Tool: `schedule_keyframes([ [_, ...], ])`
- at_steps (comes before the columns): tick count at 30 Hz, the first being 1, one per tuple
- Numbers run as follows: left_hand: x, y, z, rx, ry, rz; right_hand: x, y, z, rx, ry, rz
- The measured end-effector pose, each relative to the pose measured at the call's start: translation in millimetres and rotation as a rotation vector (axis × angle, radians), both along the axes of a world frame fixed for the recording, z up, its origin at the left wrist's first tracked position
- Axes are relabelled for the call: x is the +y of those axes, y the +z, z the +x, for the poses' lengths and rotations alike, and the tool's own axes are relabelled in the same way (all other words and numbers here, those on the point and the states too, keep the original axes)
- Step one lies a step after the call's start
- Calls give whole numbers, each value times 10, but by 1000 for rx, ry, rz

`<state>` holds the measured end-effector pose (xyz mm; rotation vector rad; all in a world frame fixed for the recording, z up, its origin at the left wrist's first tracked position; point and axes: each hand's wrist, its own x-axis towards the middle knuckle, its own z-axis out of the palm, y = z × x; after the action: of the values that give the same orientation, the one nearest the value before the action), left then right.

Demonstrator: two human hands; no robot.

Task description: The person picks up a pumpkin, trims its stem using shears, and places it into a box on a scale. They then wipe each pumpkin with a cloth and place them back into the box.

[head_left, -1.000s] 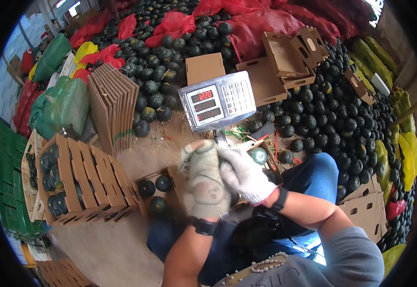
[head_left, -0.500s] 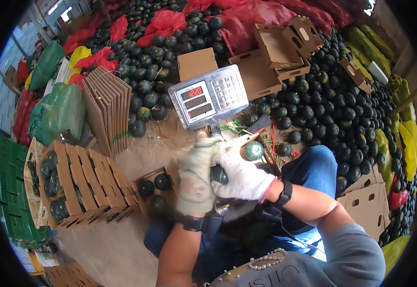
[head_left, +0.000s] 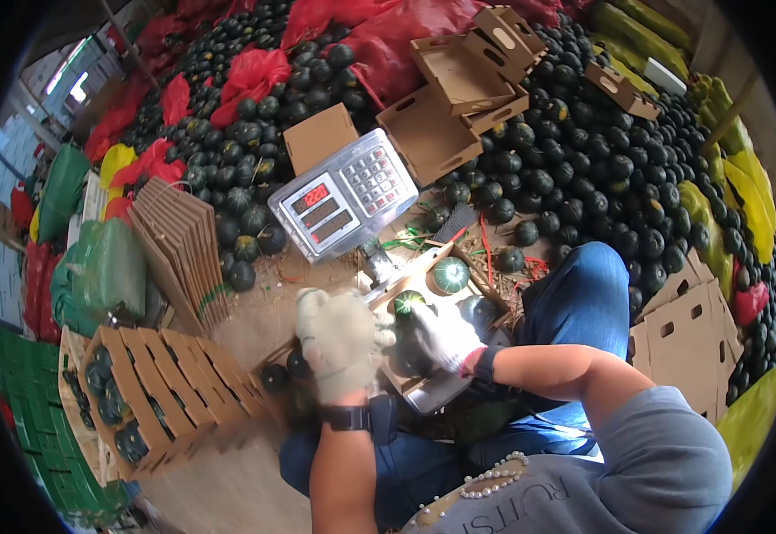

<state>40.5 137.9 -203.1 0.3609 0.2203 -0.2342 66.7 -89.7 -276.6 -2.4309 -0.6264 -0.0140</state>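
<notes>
A cardboard box (head_left: 486,283) sits on the platform of a weighing scale, holding several round dark green pumpkins. One paler striped pumpkin (head_left: 450,276) lies at its far side. My right hand (head_left: 446,336), in a white glove, reaches into the box with its fingers closed against a small green pumpkin (head_left: 408,303); a darker pumpkin (head_left: 411,360) shows below the hand. Just left of the box is my left hand (head_left: 336,343), also gloved and slightly blurred. Its fingers look loosely apart, and no object shows in them. The scale's display head (head_left: 343,196) stands beyond, its digits lit red.
Stacked cardboard boxes with pumpkins (head_left: 170,383) stand at left, before a bundle of flat cardboard (head_left: 179,254). A large pumpkin heap (head_left: 602,196) spreads at right and far. Empty boxes (head_left: 459,76) lie on it. More pumpkins (head_left: 274,377) sit beside my left hand.
My hands have separated: the left moved left off the small pumpkin, while the right brought it into the box. The box's inside shows more now. The whole view has turned and shifted.
</notes>
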Motion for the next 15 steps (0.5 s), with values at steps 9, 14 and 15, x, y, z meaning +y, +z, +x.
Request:
schedule_keyframes([
  [9,-185,-155,-26,83,282,321,-736,-434,406,190,-29,-477],
  [14,-262,-71,102,36,265,296,-387,-222,729,747,-43,418],
  [15,-426,69,221,0,222,256,-316,-576,752,261,133,352],
])
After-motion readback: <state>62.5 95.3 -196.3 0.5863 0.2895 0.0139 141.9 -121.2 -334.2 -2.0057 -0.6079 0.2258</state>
